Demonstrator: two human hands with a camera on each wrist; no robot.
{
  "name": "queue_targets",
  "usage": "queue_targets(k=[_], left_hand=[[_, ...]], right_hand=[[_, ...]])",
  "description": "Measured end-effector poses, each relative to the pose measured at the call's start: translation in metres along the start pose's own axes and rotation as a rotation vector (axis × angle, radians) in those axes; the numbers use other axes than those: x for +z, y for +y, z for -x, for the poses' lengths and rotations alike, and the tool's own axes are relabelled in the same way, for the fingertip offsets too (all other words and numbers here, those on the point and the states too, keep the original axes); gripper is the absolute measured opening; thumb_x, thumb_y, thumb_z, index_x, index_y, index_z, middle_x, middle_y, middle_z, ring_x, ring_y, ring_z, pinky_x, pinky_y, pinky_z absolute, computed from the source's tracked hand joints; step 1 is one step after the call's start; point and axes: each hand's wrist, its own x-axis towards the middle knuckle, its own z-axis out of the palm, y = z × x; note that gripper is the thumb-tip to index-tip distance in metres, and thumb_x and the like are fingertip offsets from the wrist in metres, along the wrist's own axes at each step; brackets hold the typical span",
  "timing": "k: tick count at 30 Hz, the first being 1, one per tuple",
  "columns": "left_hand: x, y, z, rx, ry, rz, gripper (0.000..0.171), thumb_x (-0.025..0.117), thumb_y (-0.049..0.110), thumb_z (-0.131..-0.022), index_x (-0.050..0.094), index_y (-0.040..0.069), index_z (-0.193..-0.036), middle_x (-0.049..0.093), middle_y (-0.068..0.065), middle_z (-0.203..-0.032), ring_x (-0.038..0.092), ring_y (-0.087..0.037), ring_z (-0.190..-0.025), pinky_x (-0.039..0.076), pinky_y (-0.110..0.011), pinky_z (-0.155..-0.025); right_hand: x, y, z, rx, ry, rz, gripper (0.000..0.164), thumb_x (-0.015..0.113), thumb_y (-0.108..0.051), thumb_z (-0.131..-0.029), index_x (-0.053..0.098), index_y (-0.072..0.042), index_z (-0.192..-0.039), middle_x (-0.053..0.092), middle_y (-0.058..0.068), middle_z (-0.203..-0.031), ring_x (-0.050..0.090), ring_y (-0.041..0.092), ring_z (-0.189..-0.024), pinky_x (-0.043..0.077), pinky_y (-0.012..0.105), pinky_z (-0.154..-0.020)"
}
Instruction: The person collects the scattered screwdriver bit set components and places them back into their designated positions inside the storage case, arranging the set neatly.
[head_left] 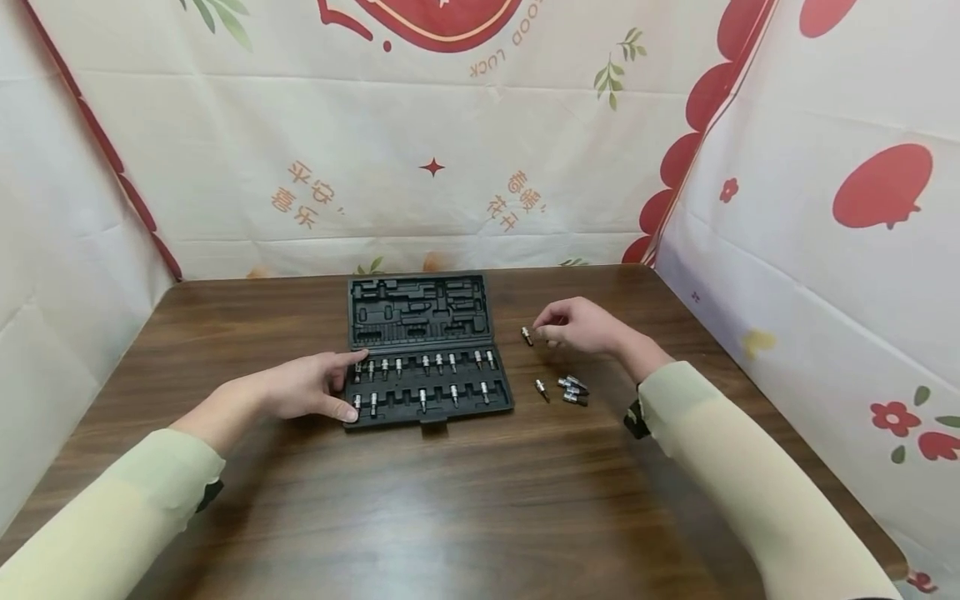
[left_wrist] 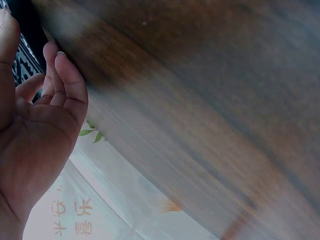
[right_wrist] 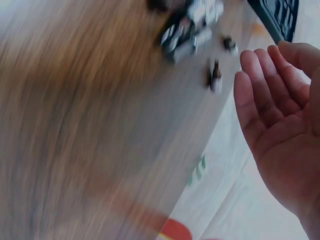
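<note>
The black molded case (head_left: 423, 310) lies unfolded, with several bit sockets (head_left: 423, 400) standing in its near half. My left hand (head_left: 311, 385) rests on the case's left edge, thumb at the front corner and forefinger along the hinge end. Its fingers (left_wrist: 70, 82) lie loosely bent beside the case in the left wrist view. To the right of the case, my right hand (head_left: 581, 325) is over the table, fingertips close to a lone bit socket (head_left: 527, 336). In the right wrist view the right hand (right_wrist: 280, 110) shows relaxed fingers and a palm holding nothing.
Another bit socket (head_left: 542, 389) lies right of the case, beside a small cluster of bit sockets (head_left: 573, 388). The wooden table (head_left: 420, 517) is bordered by printed cloth (head_left: 390, 192) at the back and sides. Blur softens the right wrist view.
</note>
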Motion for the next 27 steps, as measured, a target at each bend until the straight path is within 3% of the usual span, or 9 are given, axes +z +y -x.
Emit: queue_targets(k=[7, 22, 27], left_hand=[[-0.001, -0.001, 0.002, 0.002, 0.015, 0.000, 0.107, 0.092, 0.038, -0.092, 0.031, 0.003, -0.172, 0.059, -0.011, -0.102, 0.053, -0.018, -0.077, 0.044, -0.033, -0.075], [0.000, 0.004, 0.000, -0.009, 0.016, 0.006, 0.107, 0.092, 0.037, -0.091, 0.031, 0.004, -0.172, 0.059, -0.013, -0.106, 0.053, -0.019, -0.080, 0.045, -0.035, -0.075], [0.001, 0.002, 0.000, -0.015, 0.018, 0.003, 0.107, 0.091, 0.039, -0.091, 0.031, 0.006, -0.173, 0.059, -0.013, -0.108, 0.054, -0.019, -0.081, 0.045, -0.037, -0.078]], right_hand=[[-0.015, 0.015, 0.004, 0.051, 0.097, -0.028, 0.027, 0.063, -0.021, -0.112, 0.075, -0.001, -0.126, 0.072, 0.017, -0.095, 0.068, 0.031, -0.089, 0.055, 0.036, -0.075], [-0.014, 0.043, 0.007, 0.144, 0.078, -0.047, 0.029, 0.063, -0.024, -0.112, 0.074, 0.000, -0.125, 0.075, 0.016, -0.107, 0.072, 0.022, -0.089, 0.061, 0.037, -0.078], [-0.010, 0.046, 0.003, 0.152, 0.043, -0.016, 0.028, 0.065, -0.026, -0.111, 0.076, -0.003, -0.121, 0.074, 0.011, -0.099, 0.069, 0.020, -0.084, 0.057, 0.034, -0.075]])
